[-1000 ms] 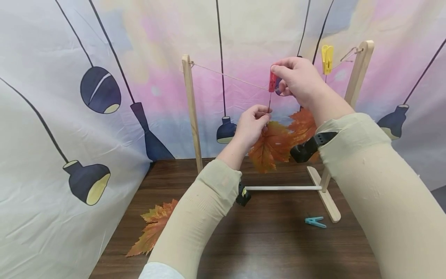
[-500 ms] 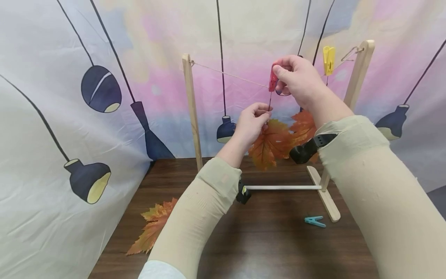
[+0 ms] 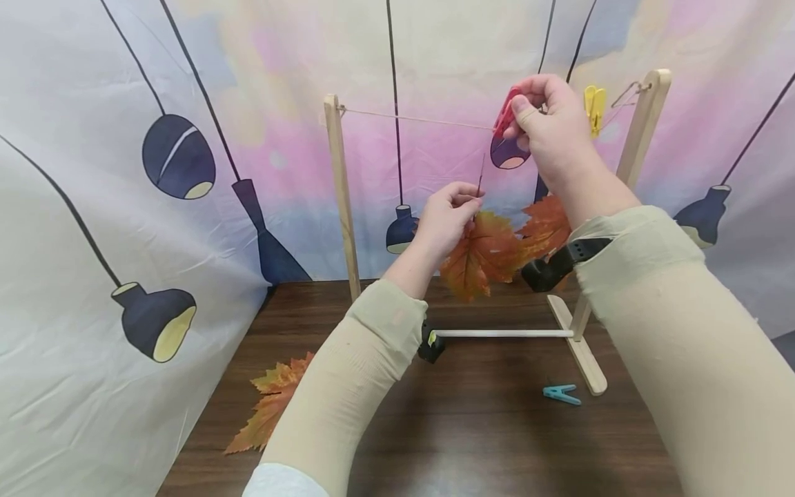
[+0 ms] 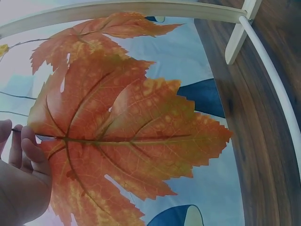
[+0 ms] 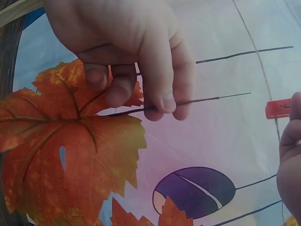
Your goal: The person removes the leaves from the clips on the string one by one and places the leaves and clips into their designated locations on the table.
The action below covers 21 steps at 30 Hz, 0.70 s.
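Note:
My left hand pinches the dark stem of an orange maple leaf, whose blade hangs below the fingers. The stem's thin upper end stands free in the right wrist view. Up and to the right, my right hand pinches a red clothespin between thumb and fingers. Its tip overlaps the string, apart from the stem. A second orange leaf hangs behind, partly hidden by my right wrist. A yellow clothespin sits on the string at the right.
Two wooden posts, left and right, carry the string. A white rod runs low between them. On the brown table lie a teal clothespin and another leaf, partly behind my left sleeve.
My right hand has moved up and right with the red clothespin, which has come away from the leaf's stem and tilted. The string has risen with it. The left hand has barely moved.

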Tool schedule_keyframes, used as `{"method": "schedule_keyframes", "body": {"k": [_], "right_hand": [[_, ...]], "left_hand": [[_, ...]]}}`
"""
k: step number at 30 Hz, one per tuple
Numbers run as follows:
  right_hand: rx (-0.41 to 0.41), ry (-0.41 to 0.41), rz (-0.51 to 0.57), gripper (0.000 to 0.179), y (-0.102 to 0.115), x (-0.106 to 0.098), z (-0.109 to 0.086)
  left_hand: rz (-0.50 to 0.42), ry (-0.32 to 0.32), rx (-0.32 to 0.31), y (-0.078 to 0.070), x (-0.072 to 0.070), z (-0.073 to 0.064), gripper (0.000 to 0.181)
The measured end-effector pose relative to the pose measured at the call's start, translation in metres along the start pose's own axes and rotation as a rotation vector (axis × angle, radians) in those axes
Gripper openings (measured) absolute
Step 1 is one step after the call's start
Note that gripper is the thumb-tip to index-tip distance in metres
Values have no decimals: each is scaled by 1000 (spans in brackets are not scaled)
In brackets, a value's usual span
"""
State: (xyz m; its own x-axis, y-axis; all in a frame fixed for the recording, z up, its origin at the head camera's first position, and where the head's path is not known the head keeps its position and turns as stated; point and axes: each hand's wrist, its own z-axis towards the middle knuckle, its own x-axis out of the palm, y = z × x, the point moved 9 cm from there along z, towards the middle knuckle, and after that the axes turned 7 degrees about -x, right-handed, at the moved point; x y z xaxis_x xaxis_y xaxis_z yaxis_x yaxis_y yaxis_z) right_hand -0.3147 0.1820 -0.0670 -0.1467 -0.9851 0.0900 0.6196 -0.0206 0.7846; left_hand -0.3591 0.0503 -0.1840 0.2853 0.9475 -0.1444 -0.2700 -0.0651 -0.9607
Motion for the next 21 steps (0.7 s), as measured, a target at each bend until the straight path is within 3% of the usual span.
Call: {"method": "schedule_keyframes", "body": {"k": [9,21], "right_hand": [[-26,-62,132,10,4,-6,1],[87,-48,147,28,-8,-6,-7]], "left_hand": [[6,-19,20,3,-9,-3,15],[42,-21,-16,8,-13,-8,17]]}}
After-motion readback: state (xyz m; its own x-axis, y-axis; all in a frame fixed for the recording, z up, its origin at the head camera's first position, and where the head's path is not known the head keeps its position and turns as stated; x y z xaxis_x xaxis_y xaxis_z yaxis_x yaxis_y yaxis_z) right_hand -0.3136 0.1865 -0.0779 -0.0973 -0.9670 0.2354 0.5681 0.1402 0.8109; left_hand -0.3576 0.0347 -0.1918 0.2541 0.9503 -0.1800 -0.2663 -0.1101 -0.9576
